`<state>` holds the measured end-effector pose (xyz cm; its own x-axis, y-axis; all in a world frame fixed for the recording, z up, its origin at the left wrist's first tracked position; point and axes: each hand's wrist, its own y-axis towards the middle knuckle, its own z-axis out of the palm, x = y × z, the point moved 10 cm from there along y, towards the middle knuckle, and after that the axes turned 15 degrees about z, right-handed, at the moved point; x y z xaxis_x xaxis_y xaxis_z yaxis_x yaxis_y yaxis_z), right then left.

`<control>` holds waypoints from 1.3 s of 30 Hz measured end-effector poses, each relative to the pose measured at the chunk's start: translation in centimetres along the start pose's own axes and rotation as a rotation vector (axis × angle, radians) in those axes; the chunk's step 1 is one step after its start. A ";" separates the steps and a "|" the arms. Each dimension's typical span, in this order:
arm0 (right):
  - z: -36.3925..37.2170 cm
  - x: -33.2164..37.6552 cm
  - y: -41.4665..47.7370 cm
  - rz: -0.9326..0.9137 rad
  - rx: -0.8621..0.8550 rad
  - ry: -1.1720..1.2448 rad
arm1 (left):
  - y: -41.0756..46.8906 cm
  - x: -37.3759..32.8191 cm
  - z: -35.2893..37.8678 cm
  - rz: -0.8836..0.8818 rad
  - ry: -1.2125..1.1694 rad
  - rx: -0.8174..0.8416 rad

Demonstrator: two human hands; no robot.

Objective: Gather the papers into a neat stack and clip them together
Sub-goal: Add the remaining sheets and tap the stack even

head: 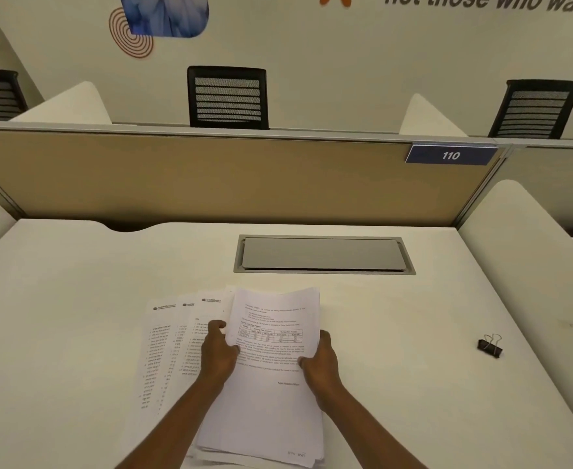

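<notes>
- While both hands grip it, the main stack of papers [271, 350] lies on the white desk [75, 316], low and centre in view, its top sheet showing printed text and a small table.
- Left hand [218, 355] at the stack's 9 o'clock edge: fingers curled onto that edge, thumb on the top sheet, holding the stack.
- Right hand [319, 362] at the stack's 3 o'clock edge: thumb pressed on the top sheet, fingers wrapped under the side, out of sight, holding the stack.
- Stack edges uneven; sheets stick out at the 6 o'clock end and corners are offset at the 12 o'clock end.
- Loose fanned sheets [166, 350] lie at 9 o'clock of the stack, partly under it and under the left hand, overlapping each other, with printed headers showing at their top ends.
- Black binder clip [489, 346] rests on the desk at 3 o'clock of the stack, well apart from papers and hands, wire handles up.
- Grey cable hatch [322, 254] set flush in the desk at 12 o'clock of the stack, lid closed.
- Tan partition panel [193, 177] stands along the far desk edge; blue plate reading 110 [451, 155] at its upper right corner.
- Black mesh chair [227, 98] beyond the partition at 12 o'clock, another chair [535, 110] at 2 o'clock.
</notes>
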<state>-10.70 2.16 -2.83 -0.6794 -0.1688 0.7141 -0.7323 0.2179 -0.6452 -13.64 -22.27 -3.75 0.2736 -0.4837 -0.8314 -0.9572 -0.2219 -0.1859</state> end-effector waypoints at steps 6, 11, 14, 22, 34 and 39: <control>0.9 -0.5 0.3 0.016 -0.054 -0.078 | 0.6 0.9 -0.9 -0.005 0.147 -0.002; 1.3 -0.5 1.1 0.048 -0.198 -0.235 | 0.4 0.2 -1.8 -0.060 0.512 0.039; 1.8 -1.0 1.8 0.102 -0.194 -0.209 | 0.6 0.9 -1.8 -0.101 0.518 0.065; 2.6 -1.5 1.4 0.182 -0.185 -0.126 | 1.6 1.2 -2.3 -0.042 0.396 0.089; 2.8 -0.8 0.7 0.205 -0.146 -0.033 | 1.2 2.3 -2.3 -0.142 0.077 0.020; 2.8 -0.6 0.1 0.191 -0.061 0.116 | 1.6 3.7 -1.6 -0.195 -0.071 0.036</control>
<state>-10.45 -0.41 -4.07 -0.7933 -0.0083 0.6088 -0.5839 0.2935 -0.7569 -14.05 -25.73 -6.31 0.4481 -0.3734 -0.8123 -0.8897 -0.2745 -0.3647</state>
